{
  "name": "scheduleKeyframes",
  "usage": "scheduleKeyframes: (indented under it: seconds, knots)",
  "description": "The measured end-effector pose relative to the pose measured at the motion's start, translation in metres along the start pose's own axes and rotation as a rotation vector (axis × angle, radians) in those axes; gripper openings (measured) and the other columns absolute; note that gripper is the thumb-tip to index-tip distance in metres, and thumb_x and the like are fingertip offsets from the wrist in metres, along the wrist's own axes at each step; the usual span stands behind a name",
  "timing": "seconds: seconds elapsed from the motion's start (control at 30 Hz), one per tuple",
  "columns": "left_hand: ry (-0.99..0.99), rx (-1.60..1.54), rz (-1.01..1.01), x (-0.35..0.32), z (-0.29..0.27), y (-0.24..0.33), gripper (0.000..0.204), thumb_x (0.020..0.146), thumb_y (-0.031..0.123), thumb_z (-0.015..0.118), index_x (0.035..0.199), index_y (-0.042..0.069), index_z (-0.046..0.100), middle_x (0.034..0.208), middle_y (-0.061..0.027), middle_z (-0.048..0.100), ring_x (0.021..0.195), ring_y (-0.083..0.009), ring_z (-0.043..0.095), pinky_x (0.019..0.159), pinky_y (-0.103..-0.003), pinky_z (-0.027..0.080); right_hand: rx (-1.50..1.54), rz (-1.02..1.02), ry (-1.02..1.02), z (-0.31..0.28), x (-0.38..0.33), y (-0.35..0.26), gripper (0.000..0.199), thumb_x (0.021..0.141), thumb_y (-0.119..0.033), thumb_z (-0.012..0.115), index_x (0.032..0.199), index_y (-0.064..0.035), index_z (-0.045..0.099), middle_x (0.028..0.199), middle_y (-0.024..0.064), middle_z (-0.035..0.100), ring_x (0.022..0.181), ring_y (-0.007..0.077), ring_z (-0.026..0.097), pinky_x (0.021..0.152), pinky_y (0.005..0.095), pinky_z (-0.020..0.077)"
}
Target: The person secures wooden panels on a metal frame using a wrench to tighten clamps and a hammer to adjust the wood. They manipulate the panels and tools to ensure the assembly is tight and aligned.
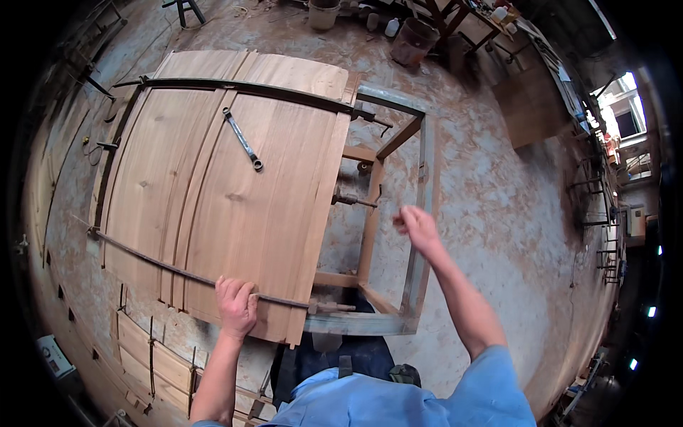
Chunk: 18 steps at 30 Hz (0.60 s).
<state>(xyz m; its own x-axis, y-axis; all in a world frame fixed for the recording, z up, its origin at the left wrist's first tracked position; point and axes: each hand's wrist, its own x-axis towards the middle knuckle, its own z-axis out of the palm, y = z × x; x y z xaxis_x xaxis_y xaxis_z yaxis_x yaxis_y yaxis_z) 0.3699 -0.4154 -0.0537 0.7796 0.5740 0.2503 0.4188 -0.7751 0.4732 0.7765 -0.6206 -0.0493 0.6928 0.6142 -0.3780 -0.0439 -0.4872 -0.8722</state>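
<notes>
Your left hand (236,304) grips the near edge of a wide panel of glued wooden boards (228,192), which lies on a metal frame (420,213) and is held by bar clamps (178,272). Your right hand (416,226) hovers empty, fingers loosely curled. The panel looks heavy and stiff; hold its edges.

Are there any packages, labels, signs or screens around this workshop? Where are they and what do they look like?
Small box-like device: on the floor at the lower left edge, pale grey-white with a blue patch on its face; too small to tell whether that is a label or a screen.
White plastic bottles: on the floor at the top, beside a rusty brown bucket.
White bucket: at the top edge, plain.
No signs can be made out.
</notes>
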Motion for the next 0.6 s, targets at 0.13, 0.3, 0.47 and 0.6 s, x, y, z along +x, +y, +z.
scheduleKeyframes:
  seconds: [0.13,0.3,0.47,0.6]
  knots:
    - [0.014,0.144,-0.246,0.018,0.018,0.021,0.048,0.092,0.039,0.05,0.119,-0.002,0.056,0.124,-0.0196,0.052,0.122,-0.0402,0.042,0.109,-0.054,0.025,-0.144,-0.171,0.189,-0.015,0.126,-0.01,0.045,0.1,-0.037,0.047,0.112,0.0041,0.061,0.101,0.0157,0.07,0.093,0.0256,0.066,0.08,0.0347,0.051]
    - [-0.036,0.369,-0.4,0.034,0.033,0.034,0.06,0.09,0.04,0.052,0.13,-0.005,0.048,0.138,-0.0226,0.043,0.132,-0.0435,0.032,0.112,-0.057,0.019,-0.12,-0.32,0.419,0.002,0.233,0.002,0.047,0.099,-0.039,0.046,0.115,0.0028,0.059,0.11,0.0194,0.067,0.111,0.028,0.06,0.094,0.0374,0.0432]
    - [-0.052,0.402,-0.475,0.035,0.03,0.039,0.061,0.079,0.03,0.06,0.128,-0.004,0.05,0.137,-0.0217,0.044,0.132,-0.0422,0.033,0.113,-0.057,0.019,0.008,-0.277,0.158,0.009,0.252,-0.006,0.044,0.1,-0.038,0.047,0.09,0.0025,0.063,0.08,0.0092,0.064,0.074,0.017,0.056,0.072,0.0322,0.0454]
    - [-0.052,0.39,-0.508,0.036,0.03,0.041,0.06,0.077,0.028,0.061,0.127,-0.003,0.051,0.137,-0.0209,0.044,0.132,-0.0414,0.033,0.113,-0.057,0.02,0.022,-0.261,0.089,0.007,0.262,0.002,0.045,0.101,-0.039,0.048,0.085,0.0007,0.063,0.073,0.0064,0.064,0.068,0.0155,0.058,0.067,0.0313,0.0466]
